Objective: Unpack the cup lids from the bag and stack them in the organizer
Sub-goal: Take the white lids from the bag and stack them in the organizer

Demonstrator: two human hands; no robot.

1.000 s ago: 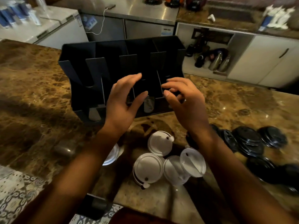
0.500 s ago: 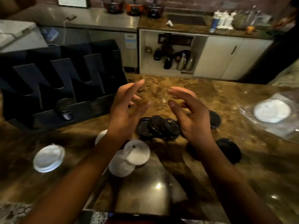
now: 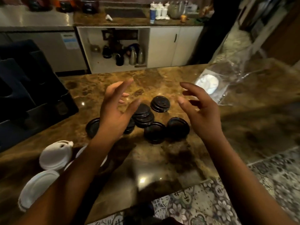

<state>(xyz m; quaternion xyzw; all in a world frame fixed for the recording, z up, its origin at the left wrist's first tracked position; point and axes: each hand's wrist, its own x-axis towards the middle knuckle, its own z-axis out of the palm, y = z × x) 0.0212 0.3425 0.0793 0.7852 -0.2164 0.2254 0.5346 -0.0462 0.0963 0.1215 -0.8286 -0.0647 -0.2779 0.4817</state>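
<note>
Both hands, left (image 3: 113, 111) and right (image 3: 201, 114), hung empty with fingers spread, flanking the black lids (image 3: 144, 116) loose on the counter (image 3: 162, 159), seemingly to gather them for the organizer (image 3: 32, 88) at left.

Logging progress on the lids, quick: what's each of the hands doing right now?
Left hand: open, fingers spread, holding nothing, above the black lids.
Right hand: open, holding nothing.
</note>
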